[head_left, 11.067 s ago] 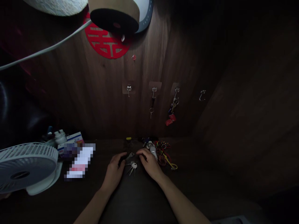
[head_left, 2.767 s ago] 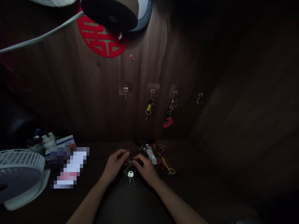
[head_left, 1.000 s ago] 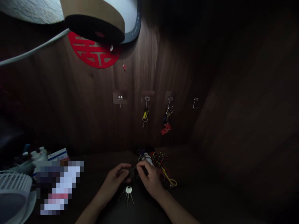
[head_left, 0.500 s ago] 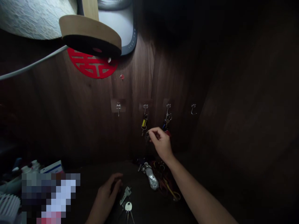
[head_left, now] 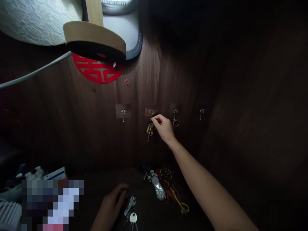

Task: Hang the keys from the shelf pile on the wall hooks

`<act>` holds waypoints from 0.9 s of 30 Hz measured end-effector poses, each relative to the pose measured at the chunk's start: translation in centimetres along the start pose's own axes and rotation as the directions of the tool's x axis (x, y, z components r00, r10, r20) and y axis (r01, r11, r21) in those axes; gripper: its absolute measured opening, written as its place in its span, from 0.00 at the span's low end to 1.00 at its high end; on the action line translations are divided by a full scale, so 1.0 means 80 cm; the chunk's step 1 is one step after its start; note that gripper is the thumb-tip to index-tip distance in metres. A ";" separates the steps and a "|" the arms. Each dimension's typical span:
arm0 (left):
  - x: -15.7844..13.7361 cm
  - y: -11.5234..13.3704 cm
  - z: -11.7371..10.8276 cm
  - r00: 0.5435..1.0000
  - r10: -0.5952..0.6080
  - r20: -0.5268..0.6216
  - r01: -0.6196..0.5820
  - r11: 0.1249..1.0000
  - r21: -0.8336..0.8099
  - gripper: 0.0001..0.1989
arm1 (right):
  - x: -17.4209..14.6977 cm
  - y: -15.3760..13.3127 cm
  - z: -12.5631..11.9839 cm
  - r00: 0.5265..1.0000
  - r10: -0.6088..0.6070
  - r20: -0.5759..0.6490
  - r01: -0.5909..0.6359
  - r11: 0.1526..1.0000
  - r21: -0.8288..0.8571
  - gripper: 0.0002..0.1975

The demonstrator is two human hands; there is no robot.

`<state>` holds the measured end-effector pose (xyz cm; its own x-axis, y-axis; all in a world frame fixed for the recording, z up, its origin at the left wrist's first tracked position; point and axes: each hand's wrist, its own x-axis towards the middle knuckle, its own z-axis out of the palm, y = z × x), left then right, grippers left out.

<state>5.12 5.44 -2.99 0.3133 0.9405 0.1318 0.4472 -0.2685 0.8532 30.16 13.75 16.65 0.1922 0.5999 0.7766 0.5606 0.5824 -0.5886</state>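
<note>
My right hand (head_left: pixel 163 127) is raised to the second wall hook (head_left: pixel 151 112), thumb and fingertips pinched on a small bunch of keys (head_left: pixel 150 127). These keys overlap a yellow key tag (head_left: pixel 148 129) hanging from the same hook. Whether their ring is over the hook cannot be made out. Low on the dark surface rests my left hand (head_left: pixel 112 203), loosely curled, thumb and fingers apart and nothing visible in it. Just right of it lie a large key (head_left: pixel 130 205) and a round-headed key (head_left: pixel 133 218) with others under it.
A silver keychain piece (head_left: pixel 158 189) lies beside tangled red and yellow cords (head_left: pixel 176 199). Keys hang on the third hook (head_left: pixel 175 112); bare hooks flank the row (head_left: pixel 123 113). Caps (head_left: pixel 122 29) and a wooden disc (head_left: pixel 95 37) hang above. Bottles and a box (head_left: pixel 56 176) stand left.
My right hand has risen with the bunch of keys, from below the yellow tag up to the second hook. My left hand stays by the keys on the surface. The view has shifted slightly.
</note>
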 end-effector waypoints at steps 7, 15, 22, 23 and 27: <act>0.000 0.002 0.001 0.998 0.060 0.014 -0.060 0.998 0.030 0.11 | 0.011 -0.004 -0.004 0.995 0.092 0.033 -0.092 0.996 0.009 0.06; -0.004 0.016 -0.001 0.997 0.060 0.046 -0.063 0.997 0.048 0.11 | -0.012 -0.003 -0.009 1.000 0.025 0.000 -0.025 1.000 0.010 0.07; -0.004 0.017 -0.001 0.994 0.076 0.074 -0.078 0.996 0.036 0.11 | -0.024 -0.006 0.002 0.991 -0.103 -0.086 0.099 0.994 -0.055 0.08; -0.004 0.017 -0.001 0.994 0.076 0.075 -0.079 0.996 0.038 0.11 | -0.025 -0.006 0.003 0.989 -0.109 -0.096 0.103 0.993 -0.065 0.08; -0.004 0.017 -0.002 0.994 0.070 0.088 -0.075 0.996 0.055 0.11 | -0.023 -0.007 0.007 0.989 -0.104 -0.104 0.094 0.990 -0.102 0.07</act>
<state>5.52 4.80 -1.79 0.4161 0.8975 0.1462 0.4680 -0.3492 0.8118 29.02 12.63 15.39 0.2156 0.4752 0.8530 0.6556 0.5770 -0.4871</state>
